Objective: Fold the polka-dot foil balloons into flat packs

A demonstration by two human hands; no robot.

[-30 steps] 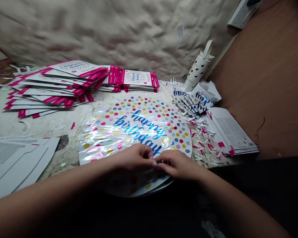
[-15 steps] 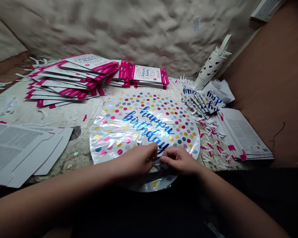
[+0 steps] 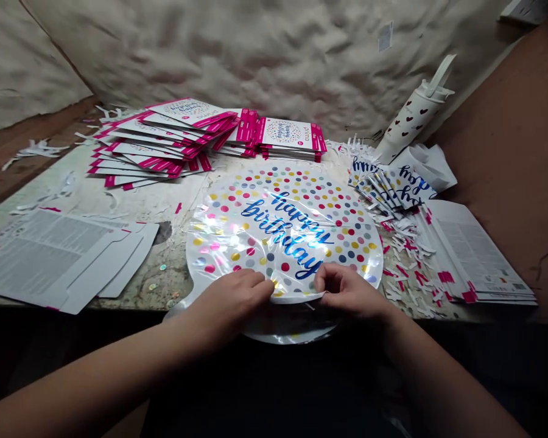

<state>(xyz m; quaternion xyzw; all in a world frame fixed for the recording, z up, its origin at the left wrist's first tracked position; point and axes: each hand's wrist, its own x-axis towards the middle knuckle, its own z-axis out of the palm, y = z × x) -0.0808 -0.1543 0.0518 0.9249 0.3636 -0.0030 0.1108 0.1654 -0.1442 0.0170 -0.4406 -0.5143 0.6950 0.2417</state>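
A round foil balloon point(image 3: 283, 231) lies flat on the worktop, printed with coloured dots and blue "happy birthday" lettering. Its near part is folded or lifted, and the layer beneath shows below my hands. My left hand point(image 3: 228, 301) holds the balloon's near edge from the left, with fingers spread over the shiny film. My right hand point(image 3: 351, 292) pinches the same edge a little farther right. The area under my fingers is hidden.
Pink-edged balloon packs point(image 3: 164, 143) are piled at the back left, beside a neater stack point(image 3: 287, 137). Folded foil balloons point(image 3: 393, 185), a heart-patterned bottle point(image 3: 411, 118), paper scraps point(image 3: 404, 255) and printed card sheets point(image 3: 59, 255) surround the work area.
My hands have moved apart along the balloon's near edge, and the edge now shows between them. The whole scene sits farther right in the view.
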